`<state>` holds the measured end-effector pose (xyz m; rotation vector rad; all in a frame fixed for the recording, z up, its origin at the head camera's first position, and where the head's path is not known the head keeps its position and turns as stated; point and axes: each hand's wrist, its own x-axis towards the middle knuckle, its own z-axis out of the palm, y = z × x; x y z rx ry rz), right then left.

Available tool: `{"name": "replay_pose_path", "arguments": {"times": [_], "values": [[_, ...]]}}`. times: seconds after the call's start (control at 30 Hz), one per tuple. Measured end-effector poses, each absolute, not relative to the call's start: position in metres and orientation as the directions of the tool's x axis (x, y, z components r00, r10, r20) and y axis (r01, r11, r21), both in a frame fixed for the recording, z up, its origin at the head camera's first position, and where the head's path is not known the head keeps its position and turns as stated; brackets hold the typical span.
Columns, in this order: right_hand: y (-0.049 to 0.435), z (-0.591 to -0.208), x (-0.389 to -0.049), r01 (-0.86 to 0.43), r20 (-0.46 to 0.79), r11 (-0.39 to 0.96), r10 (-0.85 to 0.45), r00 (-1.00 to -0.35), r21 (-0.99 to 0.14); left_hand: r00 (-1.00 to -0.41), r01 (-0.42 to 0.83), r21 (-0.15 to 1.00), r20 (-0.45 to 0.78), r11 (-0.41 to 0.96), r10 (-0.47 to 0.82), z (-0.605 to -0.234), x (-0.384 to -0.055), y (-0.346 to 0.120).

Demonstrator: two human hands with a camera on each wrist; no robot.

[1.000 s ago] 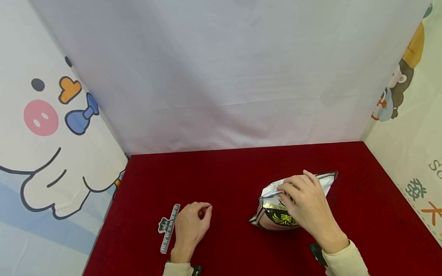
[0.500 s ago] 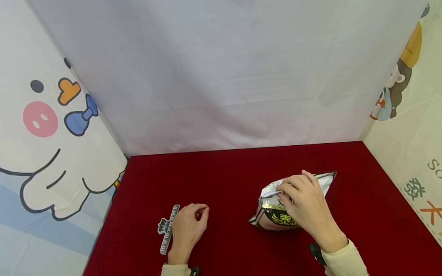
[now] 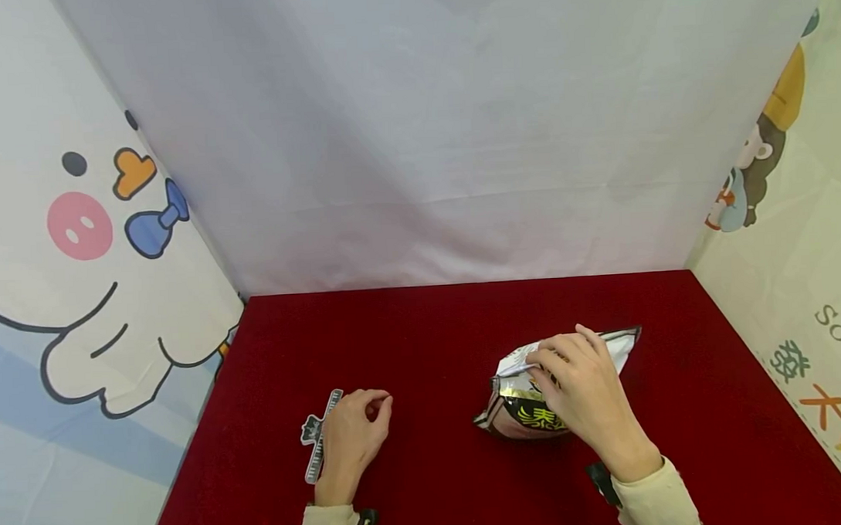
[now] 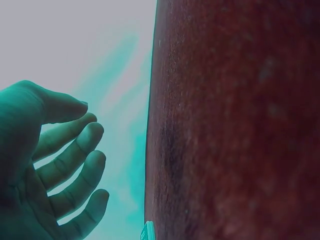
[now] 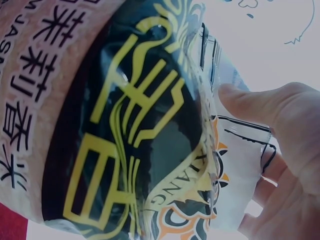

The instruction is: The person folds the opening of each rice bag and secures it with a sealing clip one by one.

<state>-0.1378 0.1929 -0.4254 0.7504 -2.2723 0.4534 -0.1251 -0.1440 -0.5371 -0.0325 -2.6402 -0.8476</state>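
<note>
A plump bag of jasmine rice lies on the red table at the right, with a black and yellow label and a white top. Its top is folded over, and my right hand holds the fold between thumb and fingers. The right wrist view shows my thumb on the white flap, the other fingers behind it. My left hand hangs loosely curled with nothing in it, the thumb close to the index fingertip. Just left of it lies a long clip with a keyboard pattern, partly hidden by the hand.
The red table runs back to a pale cloth wall. Printed cloth walls with cartoon figures stand at the left and the right.
My left hand has shifted slightly left and now overlaps part of the clip. The right hand and the rice bag stay where they were.
</note>
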Motion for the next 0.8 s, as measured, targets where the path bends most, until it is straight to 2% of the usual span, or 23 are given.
{"name": "replay_pose_path", "arguments": {"times": [0.8], "values": [[0.192,-0.425,-0.138,-0.628,0.716,0.771,-0.380,-0.586,-0.105,-0.964,0.008,0.560,0.223,0.828,-0.142,-0.537,-0.120,-0.163]]}}
